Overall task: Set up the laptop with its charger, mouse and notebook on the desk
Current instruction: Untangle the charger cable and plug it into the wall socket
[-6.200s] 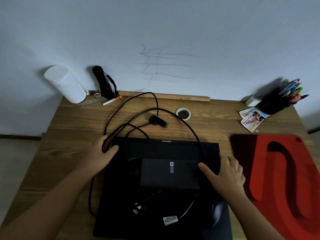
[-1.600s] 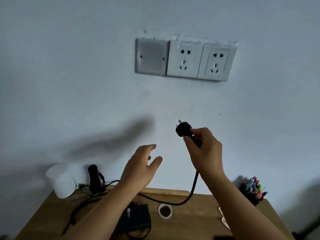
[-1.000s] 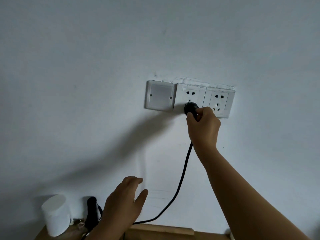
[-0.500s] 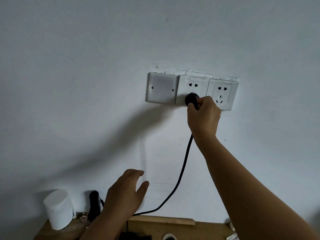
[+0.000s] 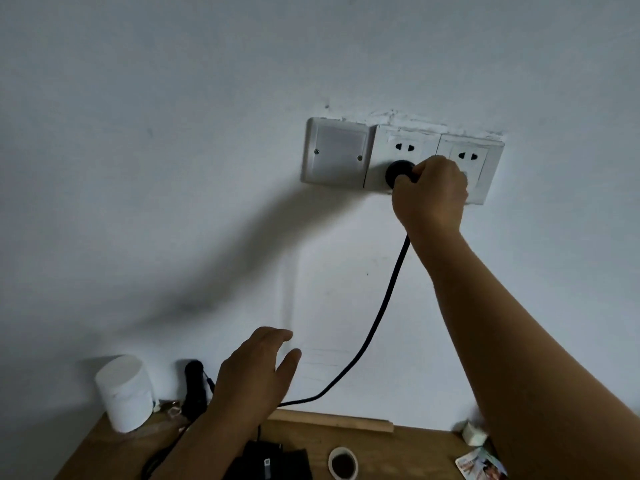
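The plug (image 5: 398, 172) is a small round black moulding, and the right hand (image 5: 429, 195) has its fingers (image 5: 420, 169) clamped on its rim, pressing it against the lower holes of the middle socket (image 5: 403, 147) on the wall, high above the worktop (image 5: 408, 448). It looks hard and rigid, light, with a smooth shell that could slip, so the sound hold is on the body itself near the back, never on the cable (image 5: 381, 313); how far the pins are in cannot be told, since the hand and plug cover them. The cable is a thick black cord, supple but with some spring, hanging in a loose curve from the plug down and left behind the left hand (image 5: 252, 379), towards the black charger brick (image 5: 273, 462) lying at the near edge of the worktop. That brick is likely the heaviest part and could drag on the cord if it slid off. The left hand hovers over the worktop with its fingers apart, holding nothing. A white roll (image 5: 124, 393) and a dark torch (image 5: 194, 386) stand at the far left by the wall, and a tape ring (image 5: 343, 462) lies right of the brick
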A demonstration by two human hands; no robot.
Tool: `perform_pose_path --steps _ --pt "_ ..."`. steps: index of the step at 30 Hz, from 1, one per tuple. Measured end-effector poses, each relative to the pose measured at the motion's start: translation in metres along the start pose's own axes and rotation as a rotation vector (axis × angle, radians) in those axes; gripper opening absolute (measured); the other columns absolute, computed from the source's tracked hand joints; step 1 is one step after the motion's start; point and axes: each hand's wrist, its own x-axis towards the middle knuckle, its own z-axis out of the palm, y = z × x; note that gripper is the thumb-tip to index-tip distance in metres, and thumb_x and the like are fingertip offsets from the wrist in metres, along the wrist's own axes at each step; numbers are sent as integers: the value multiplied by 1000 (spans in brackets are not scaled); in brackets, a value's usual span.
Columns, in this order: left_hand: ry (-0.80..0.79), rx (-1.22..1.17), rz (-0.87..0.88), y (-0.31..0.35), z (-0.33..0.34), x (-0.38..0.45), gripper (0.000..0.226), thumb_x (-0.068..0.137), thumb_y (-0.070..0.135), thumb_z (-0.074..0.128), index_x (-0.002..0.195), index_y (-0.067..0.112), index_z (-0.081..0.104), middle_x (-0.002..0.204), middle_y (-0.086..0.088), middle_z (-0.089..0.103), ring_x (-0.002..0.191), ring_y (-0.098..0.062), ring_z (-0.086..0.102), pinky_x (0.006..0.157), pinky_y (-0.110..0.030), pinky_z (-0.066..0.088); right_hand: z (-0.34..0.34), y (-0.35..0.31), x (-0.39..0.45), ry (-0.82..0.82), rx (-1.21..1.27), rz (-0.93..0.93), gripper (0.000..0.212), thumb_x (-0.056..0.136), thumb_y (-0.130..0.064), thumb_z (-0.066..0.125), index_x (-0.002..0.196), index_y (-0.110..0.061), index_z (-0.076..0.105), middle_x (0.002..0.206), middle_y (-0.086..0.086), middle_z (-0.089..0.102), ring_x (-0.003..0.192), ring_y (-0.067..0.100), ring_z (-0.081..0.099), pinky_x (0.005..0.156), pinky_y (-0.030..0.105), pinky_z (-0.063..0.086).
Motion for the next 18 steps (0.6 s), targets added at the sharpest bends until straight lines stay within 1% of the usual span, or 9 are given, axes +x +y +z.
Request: perform_pose_path --steps 3,7,9,11,13,14,15,17,18 --pt "0 7 -20 -6 4 4 33 89 37 52 120 26 54 125 9 56 106 -10 56 88 -28 45 6 2 5 8 -8 4 11 79 -3 46 69 -4 43 56 1 34 51 10 32 44 24 22" --pt "-10 14 -52 -10 9 11 33 89 37 51 120 25 54 126 9 55 107 -12 56 89 -32 46 12 2 9 35 -6 0 23 75 -1 43 58 -10 32 54 -1 31 50 12 31 44 24 20" --pt "-23 21 -64 -10 10 10 32 90 37 51 120 25 54 127 9 55 107 -12 56 91 -33 46 10 0 6 22 -6 -13 14 78 -2 43 66 -8 39 59 -1 36 60 17 39 50 25 27" --pt "-43 33 -66 -8 11 5 33 90 38 50 120 26 53 128 9 54 107 -12 56 91 -33 46 6 -2 0 6 21 -15 6 82 -3 43 80 -9 45 72 3 46 73 20 44 62 28 34" --pt "-49 31 -55 -4 10 -1 33 89 38 50 120 25 53 127 8 55 102 -12 57 90 -34 46 4 -1 -7 5 83 -2 7 85 -8 46 91 -6 49 85 6 51 79 21 46 68 30 38" --pt "-50 25 -45 -3 10 -5 33 89 37 51 120 24 54 126 7 55 101 -13 58 90 -34 46 4 2 -13 5 134 6 16 85 -11 50 100 -5 51 89 8 54 81 23 49 71 30 41" --pt "-51 20 -38 -2 9 -9 33 89 36 52 119 24 55 126 6 56 102 -14 58 90 -35 47 6 7 -22 -4 201 15 30 84 -15 56 111 -5 48 92 9 57 85 23 53 75 31 44" --pt "-58 32 -32 -4 8 -16 32 89 35 53 119 23 56 126 5 56 106 -15 57 89 -35 46 9 19 -48 -31 321 39 63 78 -23 67 131 -10 35 98 9 58 89 21 56 83 33 48" --pt "-66 52 -39 -7 8 -21 32 89 35 53 118 23 56 126 5 56 107 -15 57 88 -34 46 12 28 -65 -49 349 59 76 75 -28 71 136 -13 28 100 8 58 89 20 56 84 33 49"
